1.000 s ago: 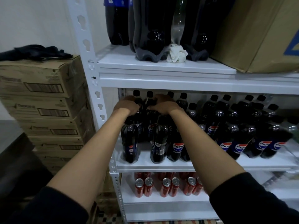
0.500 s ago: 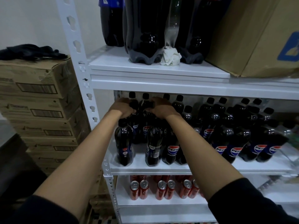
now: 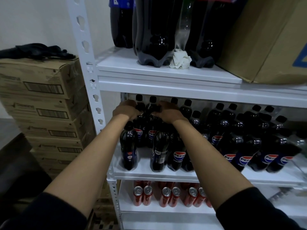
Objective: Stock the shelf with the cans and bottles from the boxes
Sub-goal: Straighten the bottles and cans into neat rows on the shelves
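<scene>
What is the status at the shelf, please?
Left hand and right hand each grip small cola bottles by the tops, middle shelf. Front-row bottles stand beneath the forearms.

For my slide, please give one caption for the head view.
Both hands grip caps of small cola bottles on the middle shelf.

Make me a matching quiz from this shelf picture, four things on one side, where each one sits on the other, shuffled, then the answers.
Things
1. red cans
2. crumpled white paper
3. dark cloth
4. small Pepsi bottles

Places
A. on top of the stacked cardboard boxes
B. middle shelf
C. bottom shelf
D. top shelf, between the bases of the large cola bottles

Pairs: 1-C, 2-D, 3-A, 4-B
</scene>
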